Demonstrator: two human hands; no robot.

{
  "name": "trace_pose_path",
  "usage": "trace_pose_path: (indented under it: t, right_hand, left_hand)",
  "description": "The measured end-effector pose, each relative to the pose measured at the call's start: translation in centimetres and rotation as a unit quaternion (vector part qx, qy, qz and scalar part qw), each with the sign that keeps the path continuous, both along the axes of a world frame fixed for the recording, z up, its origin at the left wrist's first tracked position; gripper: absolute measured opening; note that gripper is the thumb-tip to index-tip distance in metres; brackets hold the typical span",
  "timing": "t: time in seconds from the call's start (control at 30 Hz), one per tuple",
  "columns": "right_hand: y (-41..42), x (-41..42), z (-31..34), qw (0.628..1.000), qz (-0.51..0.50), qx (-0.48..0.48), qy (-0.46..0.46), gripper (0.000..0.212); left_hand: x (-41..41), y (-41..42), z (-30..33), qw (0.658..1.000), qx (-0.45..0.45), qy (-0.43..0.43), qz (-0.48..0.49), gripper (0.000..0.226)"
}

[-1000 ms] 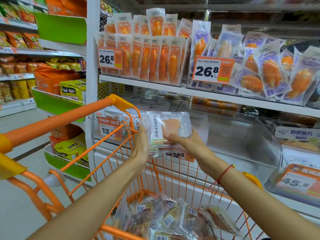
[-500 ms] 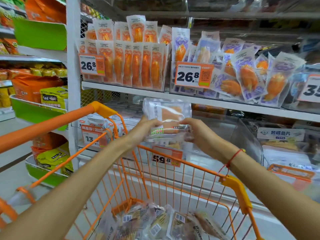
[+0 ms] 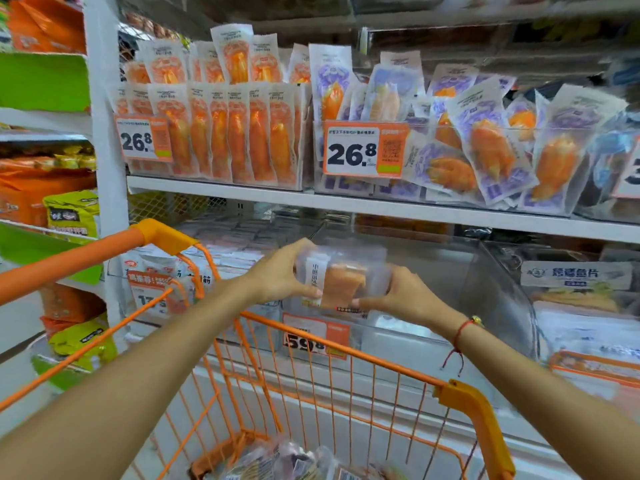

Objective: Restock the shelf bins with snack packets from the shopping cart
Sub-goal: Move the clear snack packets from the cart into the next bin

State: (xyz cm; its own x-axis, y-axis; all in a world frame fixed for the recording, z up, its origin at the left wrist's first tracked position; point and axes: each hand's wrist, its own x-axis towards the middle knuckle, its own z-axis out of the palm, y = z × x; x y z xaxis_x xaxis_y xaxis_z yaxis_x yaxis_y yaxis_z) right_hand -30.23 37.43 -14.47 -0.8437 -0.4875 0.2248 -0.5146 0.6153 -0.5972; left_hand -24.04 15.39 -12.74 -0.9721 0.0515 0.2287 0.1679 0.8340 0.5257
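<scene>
A clear snack packet [image 3: 341, 278] with a white label strip and an orange piece inside is held between both hands. My left hand [image 3: 280, 273] grips its left edge, and my right hand [image 3: 403, 296] pinches its lower right corner. The packet hangs over the front of a clear plastic shelf bin [image 3: 429, 265] on the lower shelf, above an orange 59.8 price tag [image 3: 315, 336]. Below my arms stands the orange wire shopping cart [image 3: 346, 358], with several more packets [image 3: 294, 460] lying in its bottom.
The upper shelf [image 3: 381, 204] carries rows of orange and purple packets behind 26.8 tags. A bin with a blue-lettered label [image 3: 576, 273] stands to the right. Yellow and orange bags fill green-edged shelves at the left. A white upright post [image 3: 104, 133] divides the shelving units.
Both hands have carried the packet forward and slightly right, from above the cart's rim toward the clear lower bin. The view has shifted closer to the shelf.
</scene>
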Motion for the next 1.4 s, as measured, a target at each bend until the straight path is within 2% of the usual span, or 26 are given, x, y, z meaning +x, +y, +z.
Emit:
trace_pose_path:
  t: [0.03,0.1,0.17,0.2,0.3,0.37,0.53,0.67,0.73,0.83,0.9,1.03,1.17,1.4]
  right_hand:
    - [0.1,-0.1,-0.4,1.000,-0.009,0.028,0.001,0.050]
    - [0.0,-0.2,-1.5,0.998,-0.016,0.057,-0.005,0.056]
    - [-0.3,-0.3,-2.4,0.997,-0.022,0.068,-0.026,0.063]
    - [-0.4,-0.6,-2.5,0.996,-0.014,0.065,-0.056,0.060]
    - [0.4,-1.0,-1.0,0.969,0.046,0.062,-0.235,0.052]
    - [0.9,-1.1,-0.2,0.951,0.072,0.080,-0.288,0.052]
    - [0.1,-0.1,0.1,0.953,0.080,0.127,-0.264,0.044]
    - [1.0,0.4,0.8,0.936,0.113,0.127,-0.308,0.039]
    - [1.8,0.1,1.2,0.943,0.113,0.082,-0.303,0.054]
    - [1.7,0.4,1.9,0.966,0.130,0.014,-0.224,0.065]
    - [0.5,0.9,1.8,0.974,0.140,0.029,-0.177,0.055]
    - [-0.6,0.7,-0.1,0.990,0.115,0.080,-0.028,0.032]
    - [0.0,0.0,-0.1,0.990,0.123,0.041,-0.061,0.025]
    - [-1.2,-1.5,0.3,0.971,0.094,0.098,-0.197,0.027]
  left_hand:
    - [-0.1,0.3,0.1,0.996,-0.085,0.017,0.029,0.069]
    - [-0.2,0.7,0.4,0.973,-0.222,0.038,0.059,0.073]
    - [-0.4,1.0,0.6,0.961,-0.270,0.025,0.061,0.073]
    - [-0.4,1.1,0.9,0.957,-0.285,0.007,0.058,0.074]
    - [-0.7,1.0,1.8,0.932,-0.356,-0.050,0.039,0.074]
    - [-0.7,0.9,2.4,0.910,-0.409,-0.060,0.021,0.067]
    - [0.2,2.0,2.3,0.935,-0.348,-0.060,-0.036,0.067]
    - [0.6,1.9,1.1,0.909,-0.415,-0.009,-0.032,0.064]
    - [0.8,1.3,0.9,0.903,-0.428,-0.004,-0.043,0.057]
    - [1.1,1.3,0.9,0.915,-0.397,-0.018,-0.064,0.043]
    - [1.2,1.8,0.9,0.925,-0.374,-0.028,-0.066,0.039]
    - [0.9,2.4,0.7,0.926,-0.369,-0.060,-0.053,0.039]
    - [0.2,2.8,1.3,0.912,-0.393,-0.108,-0.047,0.043]
    - [-0.5,4.0,1.3,0.884,-0.402,-0.238,-0.033,0.051]
